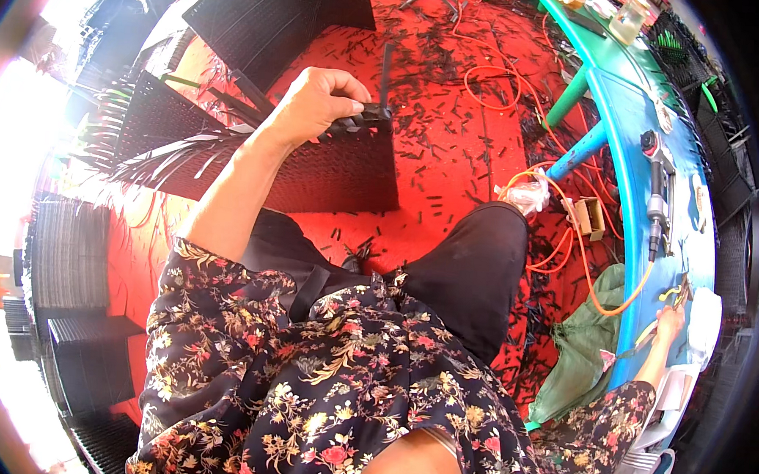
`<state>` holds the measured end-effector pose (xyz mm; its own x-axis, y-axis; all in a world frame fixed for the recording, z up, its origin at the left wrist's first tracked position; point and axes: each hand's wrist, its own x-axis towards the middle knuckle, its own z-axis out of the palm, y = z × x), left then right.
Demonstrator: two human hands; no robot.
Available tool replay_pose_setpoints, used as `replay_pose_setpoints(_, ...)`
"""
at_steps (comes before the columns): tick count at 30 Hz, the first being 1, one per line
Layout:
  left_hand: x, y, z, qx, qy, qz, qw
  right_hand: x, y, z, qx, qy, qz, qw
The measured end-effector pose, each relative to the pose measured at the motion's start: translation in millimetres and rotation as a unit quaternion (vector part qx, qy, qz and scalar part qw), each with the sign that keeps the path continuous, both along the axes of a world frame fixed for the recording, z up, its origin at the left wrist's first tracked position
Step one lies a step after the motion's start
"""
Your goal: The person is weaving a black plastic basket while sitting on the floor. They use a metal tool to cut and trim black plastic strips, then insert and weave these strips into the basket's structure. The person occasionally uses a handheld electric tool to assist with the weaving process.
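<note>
- Woven blk panel (340, 180): ahead, L of ctr; top edge at L grip.
- Blk strip (386, 75): just R of L fingertips, long axis approx. upright; L nearer.
- L hand (313, 107): arm reaching fwd, thumb + fingers pinching panel's top edge.
- R hand (669, 324): well apart, over blue surface (684, 250), near yellow-handled tool (670, 294); can't tell if pinching.
</note>
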<state>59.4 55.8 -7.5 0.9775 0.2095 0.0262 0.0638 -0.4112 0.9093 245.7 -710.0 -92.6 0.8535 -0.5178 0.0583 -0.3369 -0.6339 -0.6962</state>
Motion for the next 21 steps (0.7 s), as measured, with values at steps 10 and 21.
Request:
replay_pose_setpoints(10,-33.0,-20.6,-1.2,0.014,-0.059,-0.017,0.998,21.6,33.3,0.5,-0.403,0.042,0.014,0.914)
replay_pose_setpoints(21,-56.0,-44.3,-4.7,0.088,-0.077,-0.036,0.993,-85.6,333.6,14.2,0.054,-0.102,0.512,0.851)
